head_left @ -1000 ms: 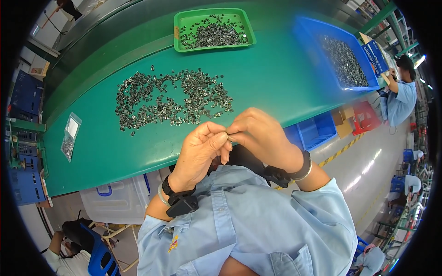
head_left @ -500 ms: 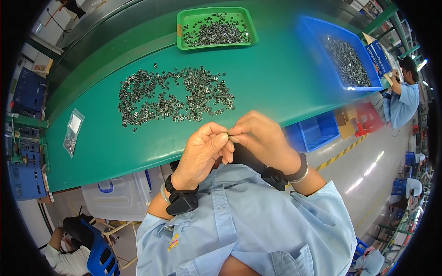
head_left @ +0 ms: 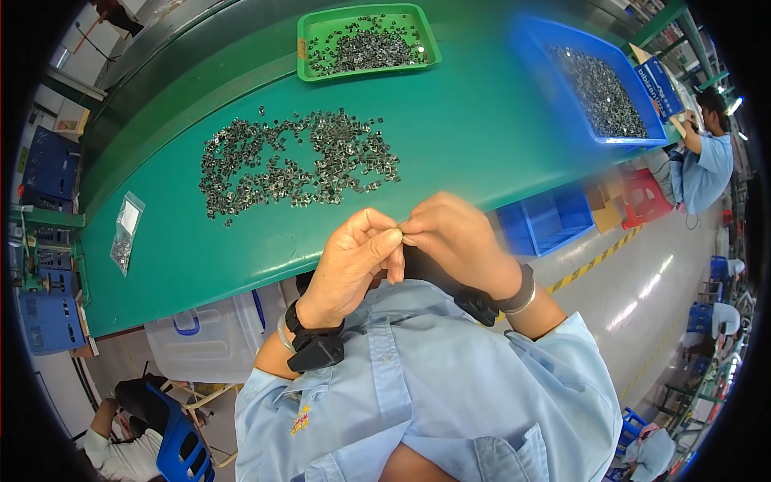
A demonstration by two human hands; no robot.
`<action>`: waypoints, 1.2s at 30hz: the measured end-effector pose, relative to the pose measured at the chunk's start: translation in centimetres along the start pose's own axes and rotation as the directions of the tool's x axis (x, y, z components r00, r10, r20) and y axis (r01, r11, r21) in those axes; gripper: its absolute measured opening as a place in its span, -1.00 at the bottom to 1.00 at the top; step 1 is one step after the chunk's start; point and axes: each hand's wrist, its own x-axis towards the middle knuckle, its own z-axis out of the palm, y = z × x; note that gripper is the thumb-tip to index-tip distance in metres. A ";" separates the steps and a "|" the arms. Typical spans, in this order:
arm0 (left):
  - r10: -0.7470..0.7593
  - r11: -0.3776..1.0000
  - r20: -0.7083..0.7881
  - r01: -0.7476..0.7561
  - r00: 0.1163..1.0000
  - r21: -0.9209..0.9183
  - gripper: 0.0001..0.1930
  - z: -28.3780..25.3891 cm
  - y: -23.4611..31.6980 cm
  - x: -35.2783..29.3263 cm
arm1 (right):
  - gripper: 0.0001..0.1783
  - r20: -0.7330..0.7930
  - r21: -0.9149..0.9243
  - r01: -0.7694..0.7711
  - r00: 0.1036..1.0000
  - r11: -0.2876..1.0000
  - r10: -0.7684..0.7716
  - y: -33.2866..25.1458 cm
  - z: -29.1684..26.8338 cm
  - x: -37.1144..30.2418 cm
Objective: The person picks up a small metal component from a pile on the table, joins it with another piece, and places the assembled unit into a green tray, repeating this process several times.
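Note:
Both hands meet in front of my chest, just off the table's near edge. My left hand is closed, thumb pressed against the forefinger. Opposite it, my right hand pinches at the same spot, fingertips touching the left ones. Whatever sits between the fingertips is mostly hidden and too small to name. Beyond the hands, a loose spread of small shiny dark metal parts lies on the green table. A green tray behind the spread holds more such parts.
A blue bin with many small parts stands at the table's right. A clear bag lies at the left. Below the edge are a blue crate and a lidded clear box. A co-worker is at the far right.
The view has shifted slightly, so the table items sit a little further left and higher. Both hands keep the same fingertip-to-fingertip pinch.

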 end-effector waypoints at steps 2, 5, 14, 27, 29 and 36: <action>-0.015 0.999 -0.037 0.016 0.999 0.033 -0.85 0.2 0.2 -0.2 | -0.82 -0.004 0.018 -0.019 1.000 1.000 0.019 -0.2 0.1 -0.1; -0.017 0.996 -0.006 0.017 1.000 -0.093 -0.84 0.5 0.1 -0.3 | -0.82 -0.015 0.080 -0.048 0.999 0.996 0.050 -0.3 0.3 -0.3; 0.025 0.946 0.100 0.008 0.995 -0.325 -0.82 -0.3 -1.2 -0.1 | -0.82 -0.027 0.177 -0.053 0.998 0.983 0.059 -0.4 1.1 -0.2; 0.018 0.997 -0.044 -0.021 0.999 -0.080 -0.82 -0.7 0.5 0.0 | -0.88 0.122 0.038 -0.083 0.990 0.996 0.078 1.4 -0.1 2.8; 0.077 0.991 -0.061 -0.083 0.995 -0.102 -0.79 -1.2 0.8 0.0 | -0.89 0.132 -0.023 -0.164 0.977 0.986 0.165 2.3 -1.5 5.8; 0.077 0.976 0.009 -0.073 0.997 -0.204 -0.77 -2.5 1.1 0.4 | -0.80 -0.012 -0.163 -0.234 0.972 0.958 0.236 6.9 -4.6 17.9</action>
